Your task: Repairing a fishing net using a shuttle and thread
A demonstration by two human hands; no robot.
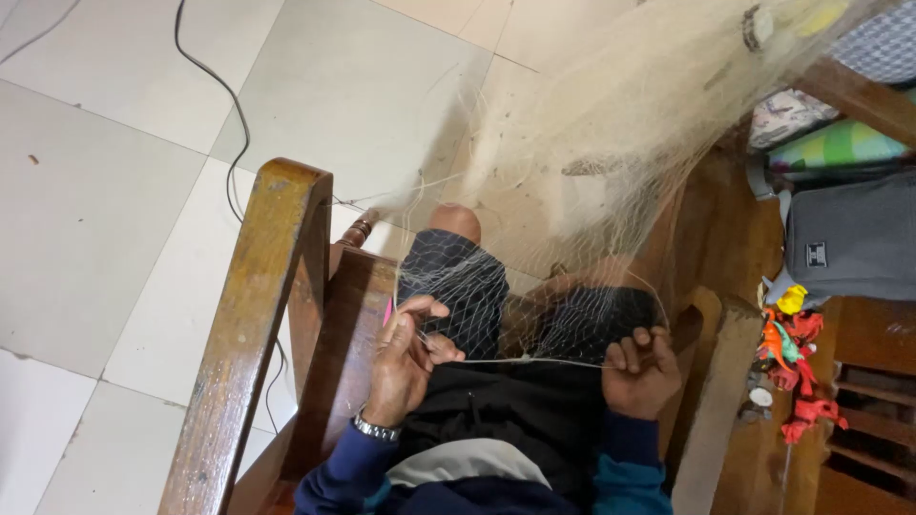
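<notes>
A pale fishing net drapes from the upper right down over my knees. My left hand, with a metal watch at the wrist, pinches the net's mesh beside a small pink tool. My right hand is closed on the net's edge cord, which runs taut between both hands across my lap. I am seated in a wooden chair, in dark shorts and a dark top.
A wooden chair armrest stands at my left over a pale tiled floor with a black cable. At the right are a grey bag, colourful small toys and wooden furniture.
</notes>
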